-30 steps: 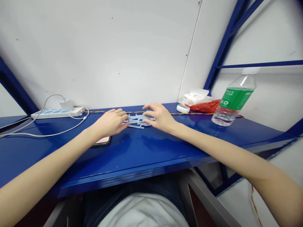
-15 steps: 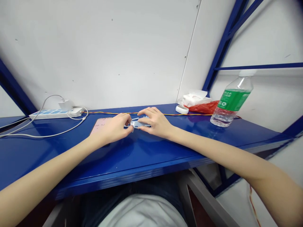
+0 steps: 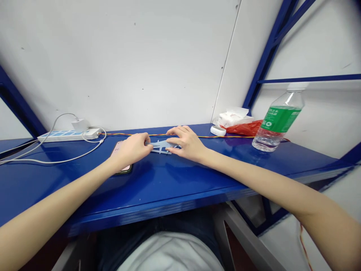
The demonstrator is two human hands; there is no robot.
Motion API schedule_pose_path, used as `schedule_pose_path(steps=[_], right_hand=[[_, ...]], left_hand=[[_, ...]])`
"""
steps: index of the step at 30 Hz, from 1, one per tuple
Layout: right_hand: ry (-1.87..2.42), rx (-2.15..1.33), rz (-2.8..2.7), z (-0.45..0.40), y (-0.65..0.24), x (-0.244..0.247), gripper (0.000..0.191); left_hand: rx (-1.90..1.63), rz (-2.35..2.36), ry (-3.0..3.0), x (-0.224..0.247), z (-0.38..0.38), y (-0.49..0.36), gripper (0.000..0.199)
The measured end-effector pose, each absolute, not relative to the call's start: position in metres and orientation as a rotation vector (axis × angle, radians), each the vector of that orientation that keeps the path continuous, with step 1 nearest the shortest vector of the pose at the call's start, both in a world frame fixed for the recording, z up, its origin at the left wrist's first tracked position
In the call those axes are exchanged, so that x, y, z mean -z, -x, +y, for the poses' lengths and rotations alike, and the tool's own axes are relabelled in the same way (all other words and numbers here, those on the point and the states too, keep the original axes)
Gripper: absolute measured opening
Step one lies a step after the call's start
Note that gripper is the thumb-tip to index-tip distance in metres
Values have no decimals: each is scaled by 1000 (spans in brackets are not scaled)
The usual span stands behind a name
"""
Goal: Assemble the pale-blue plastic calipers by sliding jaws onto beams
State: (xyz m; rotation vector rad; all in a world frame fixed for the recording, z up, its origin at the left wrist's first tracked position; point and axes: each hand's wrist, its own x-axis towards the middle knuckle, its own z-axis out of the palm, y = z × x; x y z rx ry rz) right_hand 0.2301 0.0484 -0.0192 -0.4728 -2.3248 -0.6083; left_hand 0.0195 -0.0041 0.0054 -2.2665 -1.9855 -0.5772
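A light-blue plastic frame with thin bars and short side prongs (image 3: 161,145) lies low over the desk between my two hands. My left hand (image 3: 134,148) is closed in a pinch at the frame's left end. Around the right end, my right hand (image 3: 187,144) has its thumb and index finger on either side of the frame, with the other fingers arched above. That end is partly hidden under the fingers. A phone (image 3: 126,170) lies beneath my left hand and wrist, its pinkish screen mostly covered.
A white power strip (image 3: 67,135) with a plugged-in charger and cable sits left on the blue desk (image 3: 180,184). A water bottle (image 3: 278,122) stands right. Near the wall are a tissue pack (image 3: 234,117), a red plastic bag (image 3: 244,128) and a small white device (image 3: 218,130).
My left hand has shifted slightly left and up, away from the right hand. More of the light-blue frame shows between them. A shiny clear patch by my left fingertips is no longer visible.
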Motion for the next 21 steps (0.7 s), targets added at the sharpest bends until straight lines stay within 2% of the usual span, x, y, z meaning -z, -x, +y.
schedule_pose_path(steps=[3, 8, 14, 21], right_hand=[[571, 571, -2314, 55, -238, 16, 13], [703, 505, -2272, 59, -246, 12, 14], [536, 451, -2375, 42, -236, 14, 13], [401, 336, -2675, 38, -237, 12, 23]], left_hand=[[546, -1962, 2192, -6, 2, -7, 18], [458, -1663, 2231, -7, 0, -3, 21], [352, -1294, 2476, -3, -19, -27, 23], [148, -1361, 2396, 6, -4, -11, 27]])
